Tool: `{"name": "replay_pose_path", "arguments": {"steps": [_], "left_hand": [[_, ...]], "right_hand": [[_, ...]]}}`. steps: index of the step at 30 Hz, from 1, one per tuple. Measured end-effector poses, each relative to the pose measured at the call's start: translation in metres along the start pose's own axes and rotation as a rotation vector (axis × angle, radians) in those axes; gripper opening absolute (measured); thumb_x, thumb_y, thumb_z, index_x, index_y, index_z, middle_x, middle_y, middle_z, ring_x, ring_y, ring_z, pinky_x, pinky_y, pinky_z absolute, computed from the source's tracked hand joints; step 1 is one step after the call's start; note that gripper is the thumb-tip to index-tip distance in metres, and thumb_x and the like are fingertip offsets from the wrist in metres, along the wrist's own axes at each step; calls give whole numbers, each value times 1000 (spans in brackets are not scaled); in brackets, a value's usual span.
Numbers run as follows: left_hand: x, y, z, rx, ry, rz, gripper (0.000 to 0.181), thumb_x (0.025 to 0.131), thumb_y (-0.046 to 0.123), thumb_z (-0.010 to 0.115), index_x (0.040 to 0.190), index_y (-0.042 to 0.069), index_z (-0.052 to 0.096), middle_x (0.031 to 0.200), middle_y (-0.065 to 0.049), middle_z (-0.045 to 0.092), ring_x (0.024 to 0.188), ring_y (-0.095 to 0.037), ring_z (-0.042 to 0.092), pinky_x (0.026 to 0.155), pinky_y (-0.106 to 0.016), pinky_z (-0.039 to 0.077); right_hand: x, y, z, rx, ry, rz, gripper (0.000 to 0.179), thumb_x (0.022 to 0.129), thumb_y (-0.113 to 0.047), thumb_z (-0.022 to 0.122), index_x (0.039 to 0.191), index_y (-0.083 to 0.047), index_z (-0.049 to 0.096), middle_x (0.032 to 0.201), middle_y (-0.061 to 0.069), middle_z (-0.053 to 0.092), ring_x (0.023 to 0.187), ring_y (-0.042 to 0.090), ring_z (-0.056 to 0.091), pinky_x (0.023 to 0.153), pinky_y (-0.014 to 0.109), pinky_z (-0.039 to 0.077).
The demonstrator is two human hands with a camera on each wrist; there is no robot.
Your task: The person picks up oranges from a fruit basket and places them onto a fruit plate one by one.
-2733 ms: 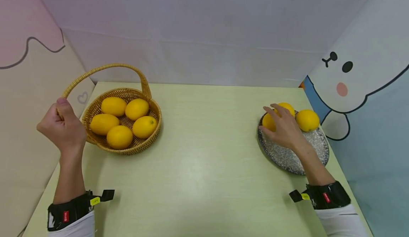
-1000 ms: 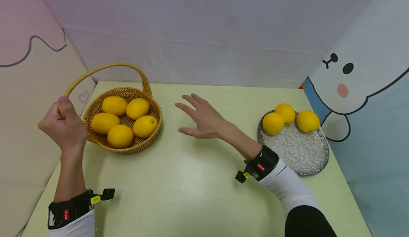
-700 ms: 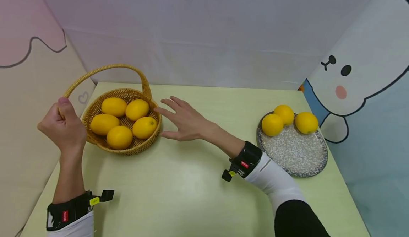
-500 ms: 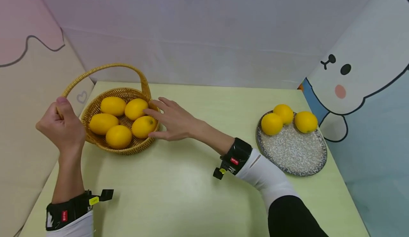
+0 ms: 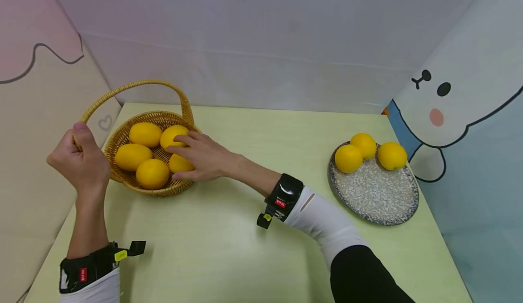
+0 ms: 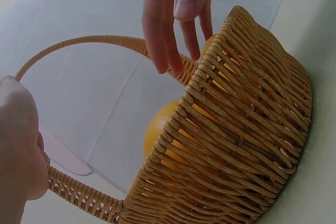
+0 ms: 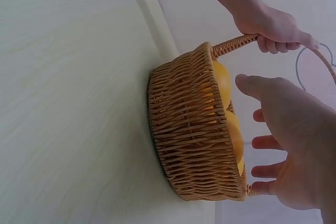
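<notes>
On the left, my left hand (image 5: 83,162) grips the handle (image 5: 143,83) of a woven wicker basket (image 5: 161,192), thumb over the top. Several yellow lemons lie in the basket, among them a front lemon (image 5: 152,174) and a left one (image 5: 133,157). My right hand (image 5: 206,160) reaches over the basket's right rim, fingers spread and bent down around the right-hand lemon (image 5: 180,163), which it partly covers. From the right wrist view, a gap shows between the thumb and the fingers, and the lemons (image 7: 222,82) sit just beyond the rim.
A speckled grey plate (image 5: 380,198) stands at the table's right edge, with three lemons (image 5: 348,158) at its back. The pale table (image 5: 245,248) lies between basket and plate. Fabric walls (image 5: 265,44) close off the back and both sides.
My right hand has let go of a lemon on the plate, then moved left across the table and over the basket's right side. My left hand has stayed on the handle.
</notes>
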State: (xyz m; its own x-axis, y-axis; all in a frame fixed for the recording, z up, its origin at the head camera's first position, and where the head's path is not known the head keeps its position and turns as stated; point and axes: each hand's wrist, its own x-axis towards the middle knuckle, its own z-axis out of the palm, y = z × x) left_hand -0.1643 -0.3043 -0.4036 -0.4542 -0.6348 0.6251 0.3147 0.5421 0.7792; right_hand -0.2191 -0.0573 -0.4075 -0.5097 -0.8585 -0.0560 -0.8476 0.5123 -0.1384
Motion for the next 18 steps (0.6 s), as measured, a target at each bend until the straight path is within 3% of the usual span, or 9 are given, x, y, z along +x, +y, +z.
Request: {"name": "replay_pose_path", "arguments": {"steps": [8, 12, 14, 18], "left_hand": [[1, -2, 1, -1, 3, 1, 57, 106, 32, 57, 56, 26, 31, 57, 20, 23, 53, 4, 13, 57, -25, 4], [2, -3, 2, -4, -3, 9, 57, 106, 30, 57, 56, 20, 31, 57, 20, 24, 53, 3, 13, 57, -25, 4], [2, -3, 2, -9, -3, 9, 59, 107, 33, 58, 56, 18, 31, 57, 19, 24, 53, 3, 13, 57, -25, 4], [1, -4, 1, -20, -1, 7, 62, 109, 43, 62, 56, 28, 32, 58, 20, 24, 53, 3, 13, 58, -25, 4]], "right_hand": [[13, -5, 0, 16, -97, 1, 72, 114, -59, 56, 175, -22, 42, 181, 7, 42, 170, 22, 37, 136, 44, 34], [18, -5, 0, 66, -140, 13, 68, 115, -53, 57, 174, -21, 43, 181, 7, 42, 169, 21, 39, 135, 43, 36], [21, -5, 0, 85, -157, 12, 66, 115, -51, 58, 173, -21, 44, 180, 7, 44, 164, 21, 45, 132, 41, 39], [27, -5, -1, 115, -193, 5, 62, 115, -45, 60, 171, -20, 49, 173, 6, 50, 143, 19, 61, 121, 35, 48]]}}
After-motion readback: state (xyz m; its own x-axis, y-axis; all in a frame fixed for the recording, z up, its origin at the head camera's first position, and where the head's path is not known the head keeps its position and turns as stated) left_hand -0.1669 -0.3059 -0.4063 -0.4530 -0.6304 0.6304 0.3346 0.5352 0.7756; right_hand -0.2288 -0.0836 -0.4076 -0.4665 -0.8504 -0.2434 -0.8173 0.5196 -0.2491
